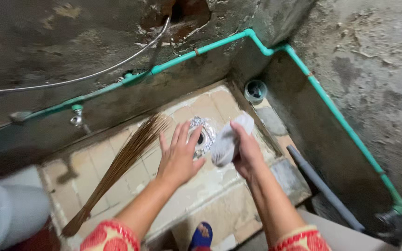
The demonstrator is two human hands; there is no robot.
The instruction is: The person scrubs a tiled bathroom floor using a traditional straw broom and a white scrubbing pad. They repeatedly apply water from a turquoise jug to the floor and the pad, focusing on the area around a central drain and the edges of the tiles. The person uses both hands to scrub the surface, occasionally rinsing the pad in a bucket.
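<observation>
My left hand (178, 155) is spread open, fingers apart, hovering over the tiled floor just left of a round metal drain (204, 131). Nothing is in it. My right hand (244, 151) grips a white plastic bottle (225, 142), tilted with its far end toward the drain. A brown stick broom (122, 163) lies on the tiles to the left of my left hand, its bristles fanned toward the drain.
A teal water pipe (196, 51) runs along the rough concrete walls, with a metal tap (76, 119) at the left. A small round container (255, 90) sits in the far corner. A grey pipe (324, 188) lies at the right. A pale bucket (10, 211) stands at lower left.
</observation>
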